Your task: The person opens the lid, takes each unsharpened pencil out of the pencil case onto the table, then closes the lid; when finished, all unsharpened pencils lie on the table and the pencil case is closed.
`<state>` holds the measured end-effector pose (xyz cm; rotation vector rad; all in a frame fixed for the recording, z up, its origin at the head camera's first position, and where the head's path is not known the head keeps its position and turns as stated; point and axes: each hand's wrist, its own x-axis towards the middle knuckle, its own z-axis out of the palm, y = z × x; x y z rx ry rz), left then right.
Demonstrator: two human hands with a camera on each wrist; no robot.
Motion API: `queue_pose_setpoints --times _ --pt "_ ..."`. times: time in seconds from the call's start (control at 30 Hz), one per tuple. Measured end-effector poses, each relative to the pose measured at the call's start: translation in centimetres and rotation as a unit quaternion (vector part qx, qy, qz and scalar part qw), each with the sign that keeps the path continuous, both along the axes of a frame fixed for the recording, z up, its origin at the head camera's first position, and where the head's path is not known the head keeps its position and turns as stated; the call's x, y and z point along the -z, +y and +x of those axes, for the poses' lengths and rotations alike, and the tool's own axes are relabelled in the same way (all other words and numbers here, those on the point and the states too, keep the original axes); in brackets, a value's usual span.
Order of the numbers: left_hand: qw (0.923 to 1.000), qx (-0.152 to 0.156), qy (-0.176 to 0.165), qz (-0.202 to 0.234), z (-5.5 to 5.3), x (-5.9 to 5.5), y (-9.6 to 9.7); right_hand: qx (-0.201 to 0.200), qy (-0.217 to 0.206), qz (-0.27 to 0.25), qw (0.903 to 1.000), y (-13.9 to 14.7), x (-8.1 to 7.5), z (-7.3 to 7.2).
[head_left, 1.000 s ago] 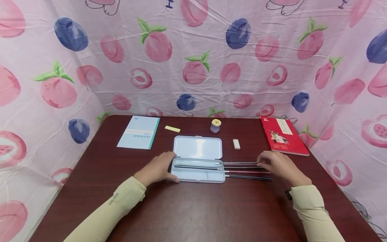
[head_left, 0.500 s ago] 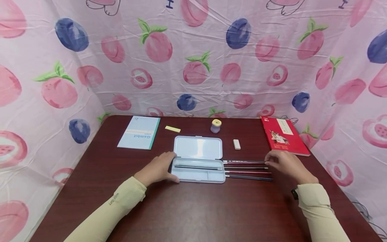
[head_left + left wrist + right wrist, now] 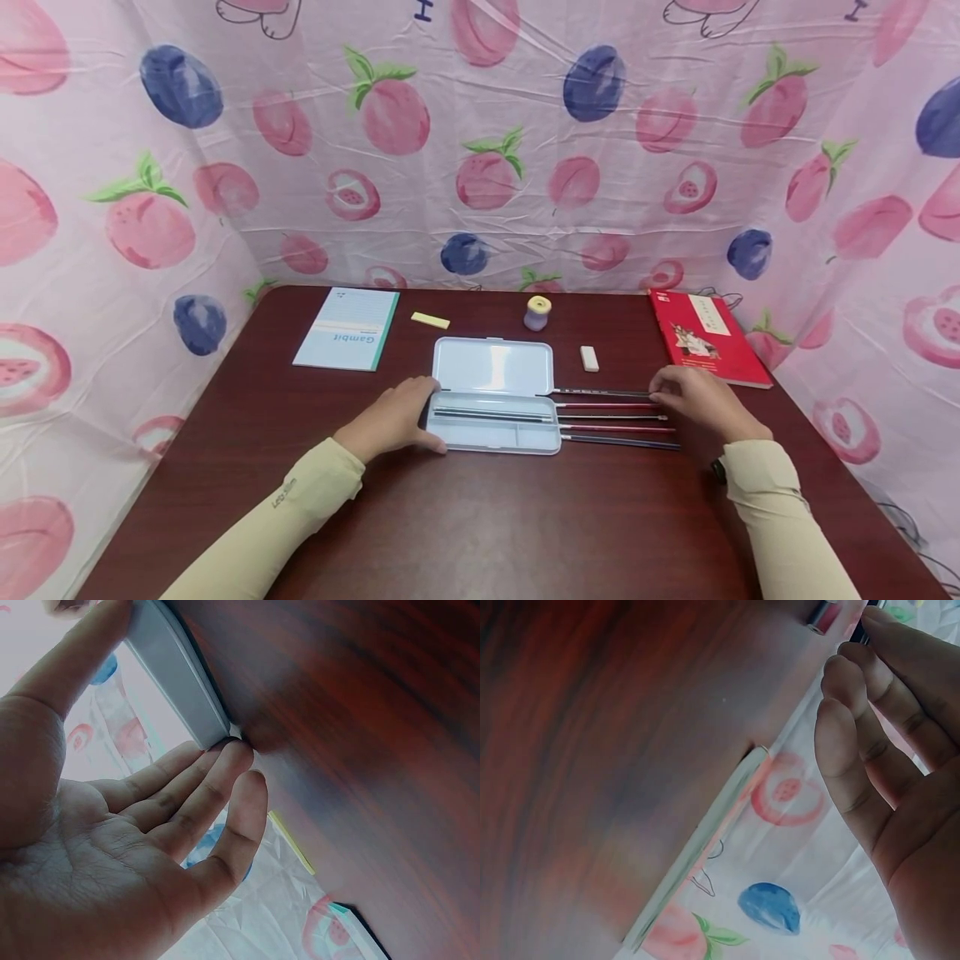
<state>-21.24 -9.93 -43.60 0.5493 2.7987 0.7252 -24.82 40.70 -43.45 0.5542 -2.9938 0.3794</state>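
Note:
An open pale-blue pencil case point(image 3: 468, 433) lies mid-table, its lid point(image 3: 491, 367) folded back. My left hand point(image 3: 393, 419) grips its left end, thumb near and fingers far; the left wrist view shows that hand point(image 3: 150, 817) against the case's end point(image 3: 180, 675). Dark pencils point(image 3: 491, 414) lie inside the case. My right hand point(image 3: 693, 400) pinches the right end of a black pencil point(image 3: 600, 392), its other end by the lid's lower right corner. Nearer me, a red pencil point(image 3: 600, 406), a dark pencil point(image 3: 611, 417), another red pencil point(image 3: 618, 428) and a dark blue pencil point(image 3: 622, 442) lie side by side.
Behind the case stand a yellow-topped lilac pot point(image 3: 536, 315) and a yellow strip point(image 3: 431, 320). A white eraser point(image 3: 589, 358) lies right of the lid. A pale notebook point(image 3: 347, 329) is at far left, a red book point(image 3: 708, 337) at far right.
My right hand has drawn the black pencil rightward off the case, then shifted it away from me, apart from the red pencil beside it. The left hand has stayed on the case.

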Motion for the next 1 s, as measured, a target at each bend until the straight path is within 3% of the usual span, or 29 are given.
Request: queue_pose_setpoints --times 0.43,1.0 --pt "1.0000 0.002 0.000 0.004 -0.1 0.2 0.1 0.001 -0.030 -0.003 0.9995 -0.1 0.5 -1.3" --pt "1.0000 0.002 0.002 0.002 -0.1 0.2 -0.1 0.033 -0.054 -0.001 0.9980 -0.3 0.4 -1.4"
